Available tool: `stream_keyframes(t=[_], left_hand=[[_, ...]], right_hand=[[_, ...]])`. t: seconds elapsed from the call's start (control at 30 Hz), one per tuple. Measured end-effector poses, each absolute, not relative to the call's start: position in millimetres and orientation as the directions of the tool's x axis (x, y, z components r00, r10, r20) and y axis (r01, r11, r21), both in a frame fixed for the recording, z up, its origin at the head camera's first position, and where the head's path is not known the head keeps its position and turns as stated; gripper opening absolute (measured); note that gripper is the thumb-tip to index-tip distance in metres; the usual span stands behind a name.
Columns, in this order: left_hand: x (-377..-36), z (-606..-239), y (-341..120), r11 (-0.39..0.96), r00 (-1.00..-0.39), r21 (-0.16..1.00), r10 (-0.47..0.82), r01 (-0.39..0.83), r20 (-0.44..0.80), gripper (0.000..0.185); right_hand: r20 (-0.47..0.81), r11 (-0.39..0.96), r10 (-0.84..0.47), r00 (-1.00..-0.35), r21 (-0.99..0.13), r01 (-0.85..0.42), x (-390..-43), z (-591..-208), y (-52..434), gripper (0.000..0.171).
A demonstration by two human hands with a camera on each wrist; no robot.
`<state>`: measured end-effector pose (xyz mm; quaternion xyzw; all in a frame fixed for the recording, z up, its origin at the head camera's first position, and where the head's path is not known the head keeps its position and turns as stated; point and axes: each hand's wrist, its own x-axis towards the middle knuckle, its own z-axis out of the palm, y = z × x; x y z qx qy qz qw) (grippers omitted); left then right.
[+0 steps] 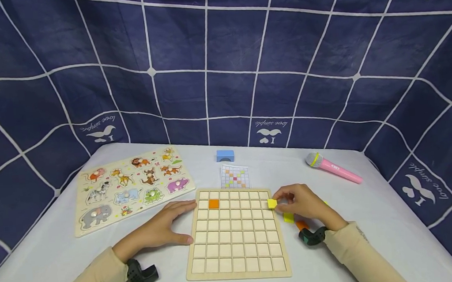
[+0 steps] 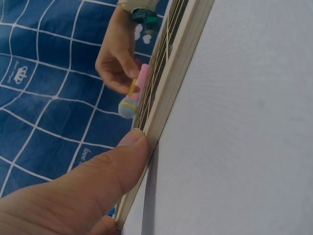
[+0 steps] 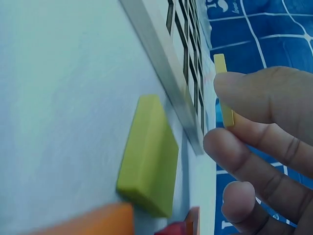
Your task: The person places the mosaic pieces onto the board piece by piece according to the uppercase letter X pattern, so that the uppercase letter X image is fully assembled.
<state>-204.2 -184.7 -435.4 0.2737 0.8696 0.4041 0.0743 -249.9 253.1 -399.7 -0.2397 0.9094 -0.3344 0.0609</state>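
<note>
A wooden grid board (image 1: 236, 233) lies on the white table, with one orange tile (image 1: 213, 203) set in its top row. My right hand (image 1: 300, 203) pinches a yellow tile (image 1: 272, 203) just above the board's right edge; in the right wrist view the yellow tile (image 3: 223, 93) sits between fingertips. My left hand (image 1: 165, 227) rests flat against the board's left edge, and the left wrist view shows its thumb (image 2: 115, 169) touching the board's rim (image 2: 171, 73). A loose yellow-green tile (image 1: 288, 217) and an orange tile (image 1: 301, 224) lie beside the right hand.
An animal peg puzzle (image 1: 130, 186) lies at the left. A pattern card (image 1: 234, 176) and a blue block (image 1: 225, 155) sit behind the board. A pink toy microphone (image 1: 333, 168) lies at the back right. Blue grid cloth surrounds the table.
</note>
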Motion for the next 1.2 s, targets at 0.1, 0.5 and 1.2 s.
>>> stream_keyframes(t=[0.1, 0.5, 1.2], left_hand=[[-204, -436, -185, 0.525, -0.839, 0.741, 0.537, 0.419, 0.094, 0.096], [-204, -436, -185, 0.527, -0.84, 0.739, 0.534, 0.42, 0.097, 0.096], [-204, -434, -185, 0.523, -0.839, 0.745, 0.537, 0.413, 0.088, 0.096]], right_hand=[[0.073, 0.659, -0.485, -0.872, -0.625, -0.419, -251, -400, 249, 0.019], [0.048, 0.645, -0.523, -0.851, -0.63, -0.432, -260, -398, 226, 0.017], [0.03, 0.672, -0.537, -0.843, -0.589, -0.449, -267, -399, 206, 0.014]])
